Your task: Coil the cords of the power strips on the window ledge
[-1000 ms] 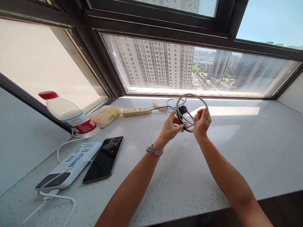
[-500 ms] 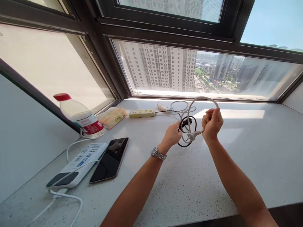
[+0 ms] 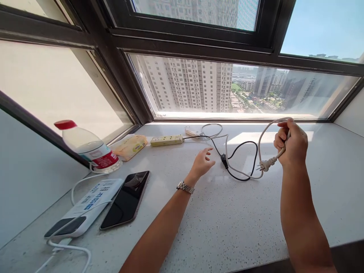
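My right hand point(image 3: 292, 144) is closed around a white power cord point(image 3: 261, 142), which arches up from the sill. Its white plug point(image 3: 266, 165) hangs below the fingers, prongs pointing left. My left hand point(image 3: 201, 163) holds nothing, fingers apart, just left of a black plug point(image 3: 224, 160) that lies on the sill. From this plug a black cord point(image 3: 250, 142) loops to the right, crossed by the white cord. Farther back are a yellowish power strip point(image 3: 166, 140), joined to the black cord, and a white power strip point(image 3: 192, 132) beside the white cord.
On the left stand a red-capped bottle point(image 3: 93, 151) and a tissue pack point(image 3: 131, 147). Nearer lie a white power bank point(image 3: 85, 208) with cables and a dark phone point(image 3: 126, 199). Window frames point(image 3: 239, 121) border the speckled white sill point(image 3: 227, 227) at the back.
My right hand has moved right, drawing the white cord and plug along. My left hand has let go of the black plug and cord, which now lie spread on the sill.
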Demonstrator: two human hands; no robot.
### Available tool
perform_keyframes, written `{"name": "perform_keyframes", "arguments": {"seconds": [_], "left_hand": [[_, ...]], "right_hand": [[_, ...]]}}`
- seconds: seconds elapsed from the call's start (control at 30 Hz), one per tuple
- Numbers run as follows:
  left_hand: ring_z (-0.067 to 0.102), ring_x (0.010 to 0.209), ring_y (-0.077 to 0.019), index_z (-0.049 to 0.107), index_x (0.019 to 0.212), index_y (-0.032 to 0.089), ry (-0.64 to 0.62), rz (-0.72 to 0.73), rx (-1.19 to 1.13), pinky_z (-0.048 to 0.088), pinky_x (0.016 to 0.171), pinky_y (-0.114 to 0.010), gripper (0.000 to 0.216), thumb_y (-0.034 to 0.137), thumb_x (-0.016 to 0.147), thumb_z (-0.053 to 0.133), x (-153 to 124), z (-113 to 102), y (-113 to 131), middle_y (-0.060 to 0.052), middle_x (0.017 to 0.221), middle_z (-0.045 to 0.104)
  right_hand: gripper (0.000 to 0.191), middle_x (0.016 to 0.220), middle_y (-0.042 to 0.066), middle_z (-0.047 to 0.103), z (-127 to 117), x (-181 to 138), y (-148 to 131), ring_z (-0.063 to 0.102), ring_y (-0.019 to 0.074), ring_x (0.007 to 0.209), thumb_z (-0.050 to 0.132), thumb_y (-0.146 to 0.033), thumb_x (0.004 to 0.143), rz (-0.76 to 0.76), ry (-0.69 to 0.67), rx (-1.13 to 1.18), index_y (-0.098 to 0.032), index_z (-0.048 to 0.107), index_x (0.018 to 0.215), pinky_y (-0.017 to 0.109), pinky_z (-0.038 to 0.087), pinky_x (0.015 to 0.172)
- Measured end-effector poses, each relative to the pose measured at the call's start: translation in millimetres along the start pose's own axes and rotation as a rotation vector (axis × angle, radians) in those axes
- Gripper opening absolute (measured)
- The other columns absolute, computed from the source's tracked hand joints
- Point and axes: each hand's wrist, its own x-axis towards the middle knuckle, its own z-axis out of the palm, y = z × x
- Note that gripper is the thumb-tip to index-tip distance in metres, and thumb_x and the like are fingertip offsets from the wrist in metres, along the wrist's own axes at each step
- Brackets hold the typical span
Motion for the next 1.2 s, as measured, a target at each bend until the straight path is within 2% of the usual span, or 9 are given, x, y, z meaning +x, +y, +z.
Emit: {"name": "perform_keyframes", "arguments": {"seconds": [0.2, 0.4, 0.57, 0.73, 0.93, 1.0, 1.07, 1.13, 1.2], "left_hand": [[0.059, 0.105, -0.0260, 0.041, 0.138, 0.022, -0.452, 0.013, -0.266, 0.049, 0.081, -0.035, 0.078, 0.039, 0.069, 0.074, -12.0, -0.2, 18.7, -0.014, 0.122, 0.059], [0.064, 0.082, -0.0177, 0.040, 0.129, 0.018, -0.201, -0.072, -0.646, 0.048, 0.065, -0.026, 0.065, 0.036, 0.074, 0.071, -14.1, 23.7, 30.6, -0.009, 0.099, 0.066], [0.060, 0.064, -0.0108, 0.040, 0.127, 0.018, 0.018, 0.252, -0.655, 0.046, 0.057, -0.023, 0.053, 0.030, 0.081, 0.063, -20.2, 8.2, 54.7, -0.003, 0.089, 0.064], [0.063, 0.071, -0.0127, 0.051, 0.125, 0.018, -0.223, 0.578, -0.467, 0.052, 0.064, -0.025, 0.039, 0.026, 0.087, 0.057, -46.1, -3.1, 87.0, -0.008, 0.096, 0.068], [0.064, 0.065, -0.0143, 0.060, 0.113, 0.015, -0.476, 0.575, -0.314, 0.053, 0.061, -0.026, 0.030, 0.032, 0.088, 0.056, -52.2, 3.9, 87.4, -0.007, 0.079, 0.071], [0.063, 0.061, -0.0139, 0.067, 0.091, 0.013, -0.401, 0.531, -0.318, 0.051, 0.058, -0.024, 0.027, 0.036, 0.089, 0.054, -40.0, 1.3, 73.9, -0.007, 0.071, 0.069], [0.062, 0.059, -0.0137, 0.067, 0.080, 0.013, -0.124, 0.443, -0.314, 0.049, 0.053, -0.023, 0.031, 0.038, 0.089, 0.051, -22.4, -4.5, 52.3, -0.007, 0.069, 0.068], [0.063, 0.065, -0.0153, 0.066, 0.093, 0.014, 0.217, 0.321, -0.199, 0.049, 0.054, -0.023, 0.027, 0.035, 0.086, 0.051, -2.3, -12.2, 25.2, -0.007, 0.079, 0.069], [0.065, 0.078, -0.0185, 0.061, 0.110, 0.015, 0.351, 0.245, 0.083, 0.053, 0.065, -0.028, 0.033, 0.033, 0.088, 0.045, 17.5, -20.0, -1.1, -0.010, 0.097, 0.069]], "right_hand": [[0.030, 0.043, -0.007, 0.040, 6.3, -11.1, 0.9, 0.032, 0.0041, 0.031, 0.065, -0.040, 0.076, 0.078, -0.224, -0.290, -0.015, 0.060, 0.063, 0.019, 0.021, 0.030], [0.029, 0.046, -0.006, 0.043, 2.0, -8.8, 9.3, 0.038, 0.0062, 0.036, 0.067, -0.042, 0.076, 0.128, -0.314, -0.550, -0.016, 0.058, 0.067, 0.020, 0.030, 0.035], [0.042, 0.052, -0.004, 0.048, 7.6, -11.4, 17.3, 0.037, 0.0059, 0.039, 0.066, -0.057, 0.075, 0.215, -0.434, -0.641, -0.016, 0.060, 0.076, 0.019, 0.027, 0.035], [0.054, 0.072, 0.006, 0.065, 28.4, -15.9, 37.4, 0.050, 0.0088, 0.043, 0.062, -0.064, 0.074, 0.546, -0.607, -0.259, -0.014, 0.062, 0.095, 0.020, 0.027, 0.033], [0.024, 0.057, -0.001, 0.055, 33.4, -17.8, 32.7, 0.037, 0.0058, 0.039, 0.059, -0.029, 0.071, 0.596, -0.551, -0.065, -0.011, 0.065, 0.086, 0.019, 0.019, 0.032], [0.022, 0.047, -0.006, 0.043, 29.8, -19.1, 21.6, 0.027, 0.0052, 0.036, 0.057, -0.027, 0.072, 0.528, -0.550, -0.115, -0.011, 0.065, 0.084, 0.020, 0.016, 0.033], [0.021, 0.044, -0.008, 0.033, 24.7, -21.3, 7.4, 0.022, 0.0051, 0.036, 0.057, -0.030, 0.077, 0.450, -0.559, -0.174, -0.012, 0.065, 0.082, 0.021, 0.015, 0.035], [0.024, 0.044, -0.008, 0.029, 18.2, -24.5, -8.4, 0.020, 0.0052, 0.037, 0.058, -0.036, 0.082, 0.358, -0.555, -0.234, -0.013, 0.065, 0.079, 0.022, 0.016, 0.036], [0.030, 0.043, -0.008, 0.028, 11.1, -28.6, -23.7, 0.019, 0.0057, 0.038, 0.057, -0.041, 0.085, 0.278, -0.565, -0.293, -0.014, 0.066, 0.076, 0.023, 0.016, 0.037]]}}
